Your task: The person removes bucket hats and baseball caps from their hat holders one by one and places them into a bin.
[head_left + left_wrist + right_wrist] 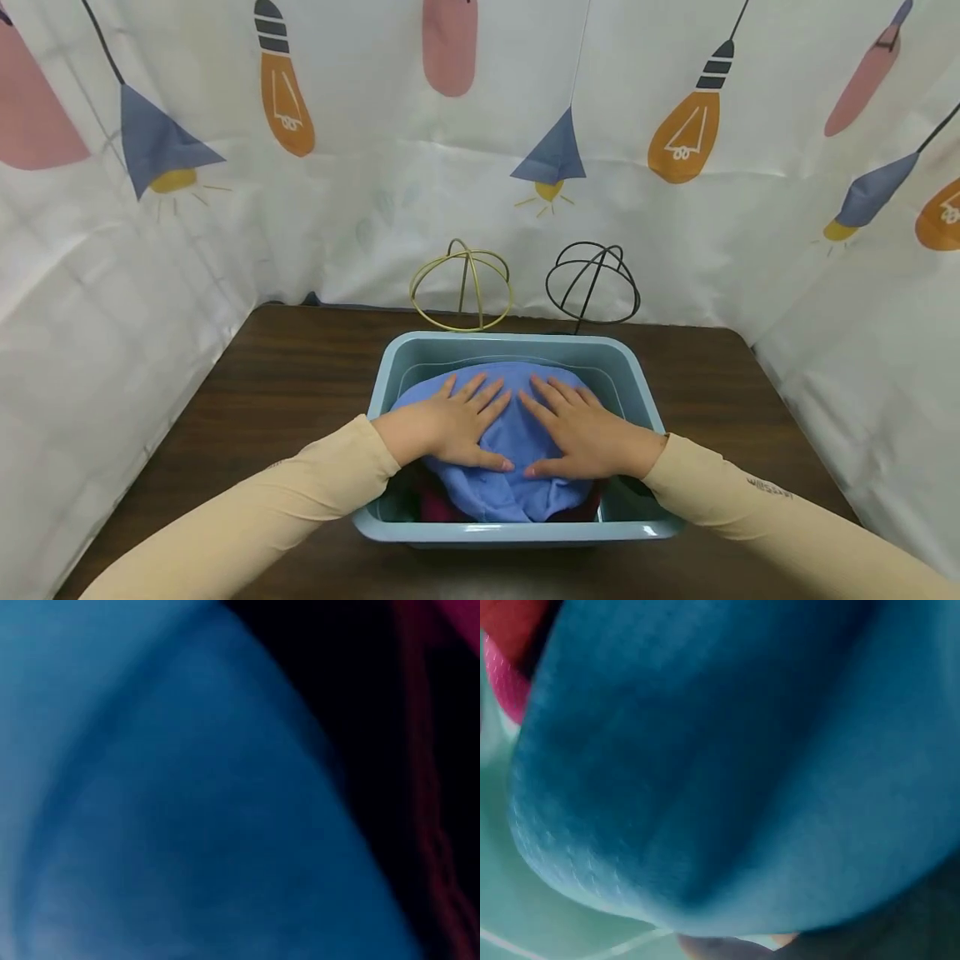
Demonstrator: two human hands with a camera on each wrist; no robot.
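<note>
A blue cloth point(517, 500) lies bunched in a light blue plastic basin point(510, 533), covering most of its inside. My left hand point(457, 421) rests flat on the left part of the cloth, fingers spread and straight. On its right part my right hand point(581, 429) presses down the same way, thumb pointing toward the left thumb. Dark red and magenta cloth point(438, 504) shows below the blue one at the basin's near side. Up close in the left wrist view the blue cloth point(202, 795) is blurred; in the right wrist view it point(667, 765) bulges beside the basin wall point(525, 885).
Behind the basin stand a gold wire frame point(468, 287) and a black wire frame point(596, 283), both dome-shaped. Everything is on a dark brown wooden table point(300, 375). A white curtain point(352, 192) printed with lamps and bulbs encloses the back and sides.
</note>
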